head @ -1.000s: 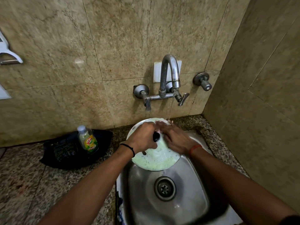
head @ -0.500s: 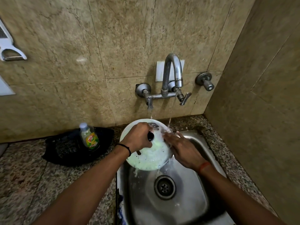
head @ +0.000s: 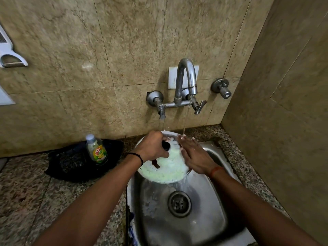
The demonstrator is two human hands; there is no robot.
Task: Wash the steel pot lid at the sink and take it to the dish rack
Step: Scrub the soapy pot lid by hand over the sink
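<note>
Foam hides most of the lid [head: 166, 170]; left hand [head: 152, 148] covers its handle.

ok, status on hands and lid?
Left hand gripping the lid's black knob. Right hand flat on the soapy steel lid, under the tap stream. Lid tilted over the sink, foam still on. Nothing in the way.

At the centre of the frame, the left hand [head: 152, 148] grips the black knob [head: 166, 146] of a round steel pot lid [head: 168, 173] coated in pale green foam, tilted over the steel sink [head: 218, 221]. The right hand [head: 197, 157] lies flat on its right side beneath a thin stream from the curved chrome tap [head: 186, 77]. A small soap bottle [head: 97, 150] stands at left.
</note>
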